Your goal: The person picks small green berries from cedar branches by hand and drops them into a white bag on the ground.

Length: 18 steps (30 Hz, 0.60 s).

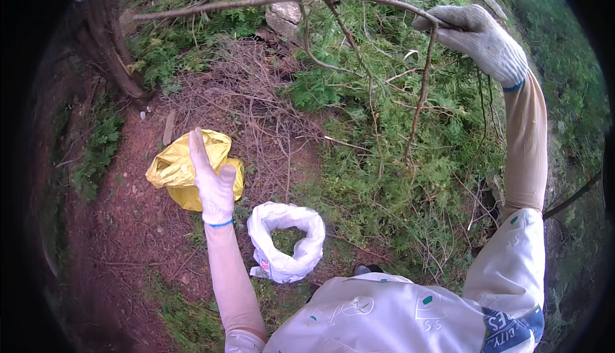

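My right hand [480, 40], in a white knit glove with a blue cuff edge, grips a long bare branch [269, 1] near its right end. The branch bows across the top of the view, and thin side twigs hang from it over the greenery. My gloved left hand [214, 189] holds nothing; its fingers point up and its thumb stands apart. Behind that hand is a crumpled yellow bag [180, 161] on the reddish soil; the hand hides part of it. Nearer my body stands a white plastic bag [310, 252] with its mouth open and green leafy matter visible inside.
Leafy conifer cuttings [384, 199] cover the ground at the centre right. Dry brown twigs [240, 84] lie left of them. A grey rock [284, 19] sits beyond, partly behind the branch. Dark tree trunks [108, 55] rise at the upper left, near a small wood piece [169, 127].
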{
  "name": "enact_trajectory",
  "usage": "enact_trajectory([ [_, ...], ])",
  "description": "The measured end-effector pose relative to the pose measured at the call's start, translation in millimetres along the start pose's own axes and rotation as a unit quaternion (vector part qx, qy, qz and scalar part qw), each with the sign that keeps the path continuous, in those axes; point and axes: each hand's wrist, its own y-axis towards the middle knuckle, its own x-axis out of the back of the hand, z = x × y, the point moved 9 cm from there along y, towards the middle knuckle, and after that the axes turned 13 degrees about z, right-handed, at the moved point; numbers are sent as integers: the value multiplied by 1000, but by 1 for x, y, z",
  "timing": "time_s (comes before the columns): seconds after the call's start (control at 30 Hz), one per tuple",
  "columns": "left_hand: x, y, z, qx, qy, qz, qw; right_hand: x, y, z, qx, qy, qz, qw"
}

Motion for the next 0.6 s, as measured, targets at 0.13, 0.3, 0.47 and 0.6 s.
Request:
enact_trajectory([
  [0.13, -23, 64, -27, -34, -249, 80, 965, 15, 34, 74, 82, 63, 60, 993],
  [0.3, -49, 36, -105, -36, -661, 31, 749, -41, 121, 111, 96, 190, 100, 972],
  [0.47, -3, -20, -94, -33, -607, 101, 787, -111, 165, 104, 163, 158, -2, 974],
  [0.6, -65, -54, -38, 139, -460, 34, 876, -195, 185, 101, -30, 566, 21, 824],
])
